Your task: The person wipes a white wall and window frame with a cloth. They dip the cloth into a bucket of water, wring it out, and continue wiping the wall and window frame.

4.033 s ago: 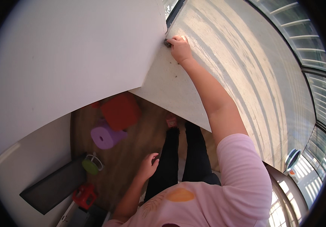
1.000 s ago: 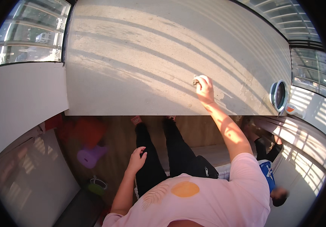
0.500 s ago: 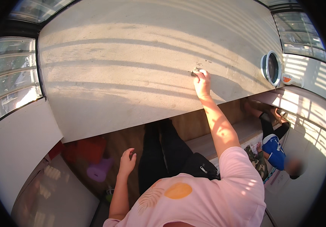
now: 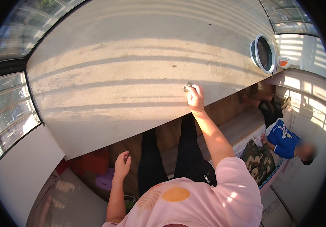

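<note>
My right hand (image 4: pixel 196 99) is closed on a small dark grey wad (image 4: pixel 186 87), its kind hard to make out. It presses the wad on the pale tabletop (image 4: pixel 106 125), near the table's front edge. A faint dark smudge (image 4: pixel 174 66) lies on the surface beyond the hand. My left hand (image 4: pixel 122 165) hangs in the air below the table edge, to the left of my legs. Its fingers are loosely curled with the thumb apart, and nothing shows in it.
A white-rimmed basin (image 4: pixel 264 55) stands at the table's right end, beside a white bottle (image 4: pixel 287 62) with an orange label. At right, a person in a blue shirt (image 4: pixel 284 138) sits near a camouflage cloth (image 4: pixel 257 160). A purple stool-like object (image 4: pixel 104 181) is below left.
My right hand has moved nearer the table's front edge, keeping the dark wad. My left hand stays low with curled fingers. The whole view has shifted slightly.
</note>
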The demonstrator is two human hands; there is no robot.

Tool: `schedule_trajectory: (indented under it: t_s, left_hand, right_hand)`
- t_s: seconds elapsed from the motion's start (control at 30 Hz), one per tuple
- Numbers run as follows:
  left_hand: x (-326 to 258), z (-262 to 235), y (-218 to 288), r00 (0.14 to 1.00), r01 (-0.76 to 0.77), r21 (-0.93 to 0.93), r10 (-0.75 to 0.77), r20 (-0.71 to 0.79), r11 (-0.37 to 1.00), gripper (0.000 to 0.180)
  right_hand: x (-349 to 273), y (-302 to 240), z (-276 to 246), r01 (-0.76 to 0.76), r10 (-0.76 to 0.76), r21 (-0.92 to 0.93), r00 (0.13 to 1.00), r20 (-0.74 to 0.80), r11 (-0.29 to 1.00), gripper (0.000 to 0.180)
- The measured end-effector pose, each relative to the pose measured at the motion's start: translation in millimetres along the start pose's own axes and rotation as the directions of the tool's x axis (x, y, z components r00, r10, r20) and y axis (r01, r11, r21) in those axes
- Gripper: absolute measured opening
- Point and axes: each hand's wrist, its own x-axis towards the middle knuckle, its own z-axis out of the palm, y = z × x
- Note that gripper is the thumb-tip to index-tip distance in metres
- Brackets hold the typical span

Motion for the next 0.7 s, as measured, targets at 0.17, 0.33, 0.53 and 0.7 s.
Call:
schedule_trajectory:
  t_s: [0.17, 0.33, 0.53, 0.7]
  left_hand:
    - [3, 59, 48, 1.000, 0.006, 0.058, -0.006, 0.004, 0.998, 0.027]
    - [15, 130, 153, 0.997, -0.019, -0.012, 0.020, 0.071, 1.000, 0.030]
    - [15, 190, 202, 0.995, 0.059, -0.054, -0.054, 0.086, 0.997, 0.030]
    - [5, 211, 200, 0.998, 0.040, -0.095, -0.035, 0.053, 0.995, 0.030]
  right_hand:
    - [51, -48, 10, 0.007, -0.034, 0.287, 0.995, 0.091, 0.958, 0.016]
    - [51, -98, 66, 0.458, -0.645, 0.516, 0.715, 0.271, 0.724, 0.009]
    - [156, 67, 33, 0.183, -0.206, 0.210, 0.974, 0.092, 0.960, 0.018]
    - [206, 130, -16, 0.074, -0.166, 0.421, 0.969, 0.185, 0.904, 0.025]
